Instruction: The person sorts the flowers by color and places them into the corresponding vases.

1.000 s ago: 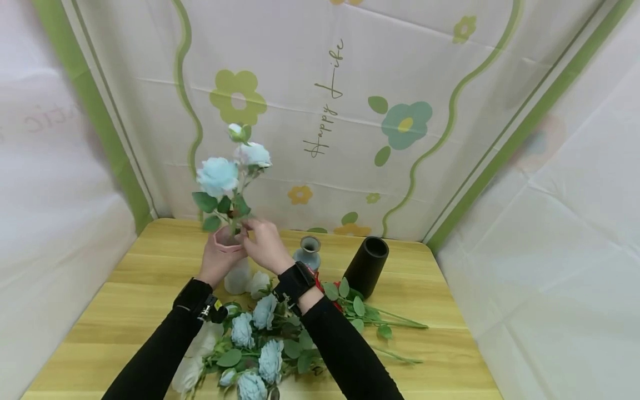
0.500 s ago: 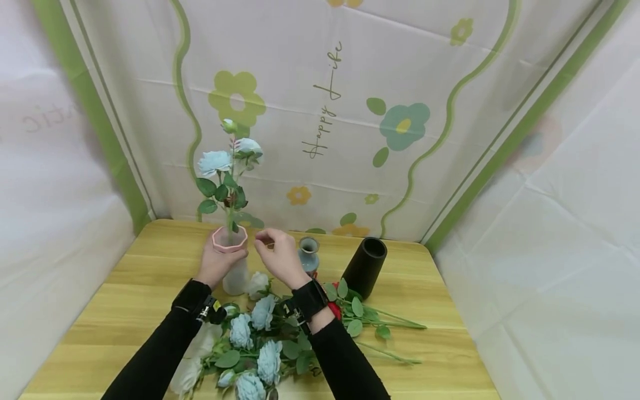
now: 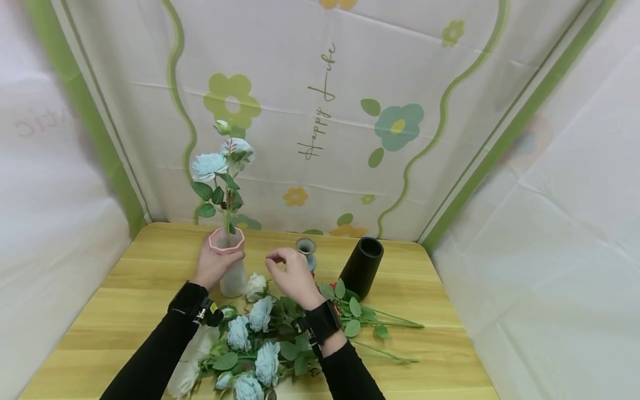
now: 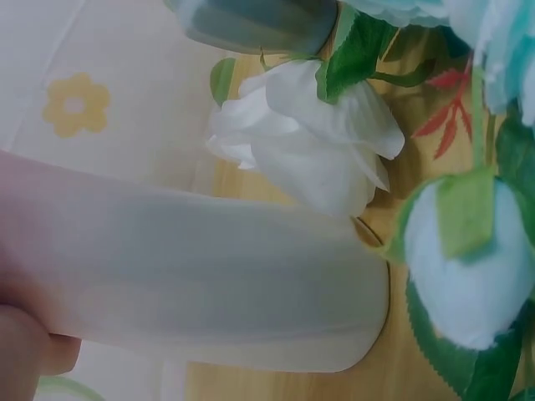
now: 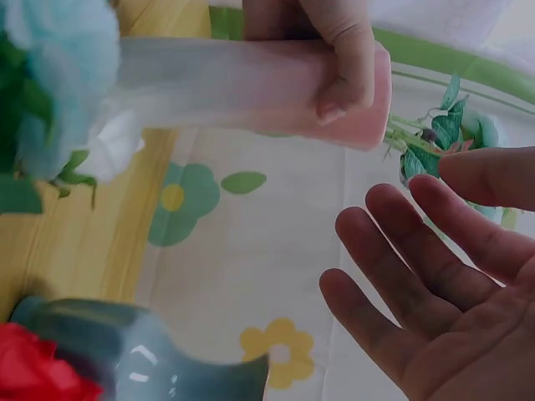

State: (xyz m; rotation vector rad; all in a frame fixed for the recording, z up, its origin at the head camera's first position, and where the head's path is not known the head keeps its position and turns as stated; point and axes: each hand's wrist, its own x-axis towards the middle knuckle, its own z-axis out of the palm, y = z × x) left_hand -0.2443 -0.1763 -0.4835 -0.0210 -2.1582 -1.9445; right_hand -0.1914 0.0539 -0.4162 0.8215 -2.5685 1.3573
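Observation:
My left hand [image 3: 215, 266] grips a tall vase [image 3: 233, 282], white below and pink at its faceted rim, near the top. The vase stands upright at the left of the table. A light blue rose stem [image 3: 209, 166] with two blooms, a bud and green leaves rises out of its mouth. To the right of the vase, my right hand [image 3: 295, 276] hovers with nothing in it. In the right wrist view its fingers [image 5: 401, 251] are loosely extended. The left wrist view shows the vase's pale lower body [image 4: 251, 276] beside a white rose [image 4: 309, 138].
Several blue roses [image 3: 268, 361] and white roses [image 3: 184, 378] lie in a heap at the front. A small blue-grey vase [image 3: 306, 247] stands behind my right hand, and a black vase [image 3: 362, 269] farther right. Red flowers [image 5: 38, 368] with green stems [image 3: 395, 318] lie near it.
My right hand has let go of the blue rose stem and drawn back to the right and toward me. The left hand keeps its grip on the vase.

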